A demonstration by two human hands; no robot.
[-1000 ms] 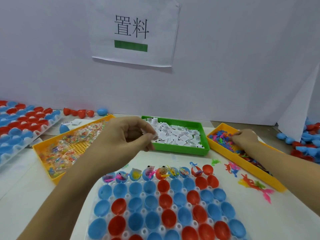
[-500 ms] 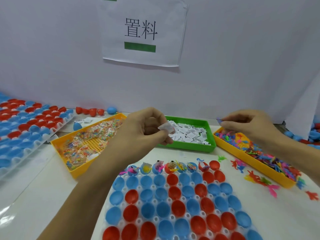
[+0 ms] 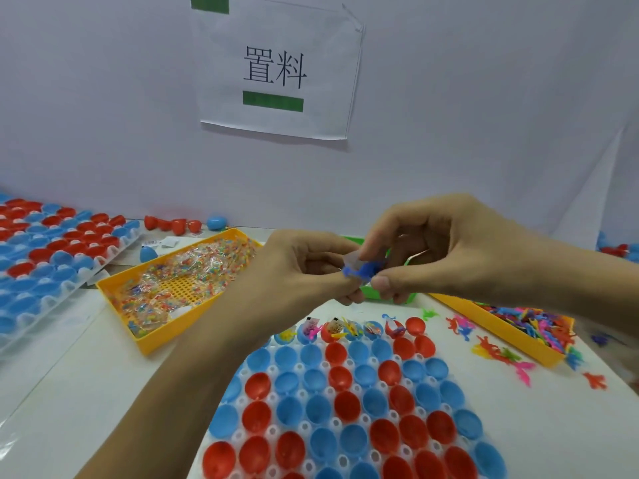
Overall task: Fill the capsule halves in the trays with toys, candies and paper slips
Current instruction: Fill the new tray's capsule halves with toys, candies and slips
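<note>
Brought together above the capsule tray (image 3: 345,392) since a second ago: left hand (image 3: 304,267) pinching a paper slip (image 3: 351,261), right hand (image 3: 449,250) pinching a blue toy (image 3: 363,271) fetched from the toy bin (image 3: 511,326). Probably bundled for the next empty capsule half (image 3: 416,326).

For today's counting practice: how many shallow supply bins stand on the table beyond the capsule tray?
3. A yellow candy bin is at the left, a green bin is in the centre and mostly covered, and a yellow toy bin is at the right. Others may lie out of view.
</note>
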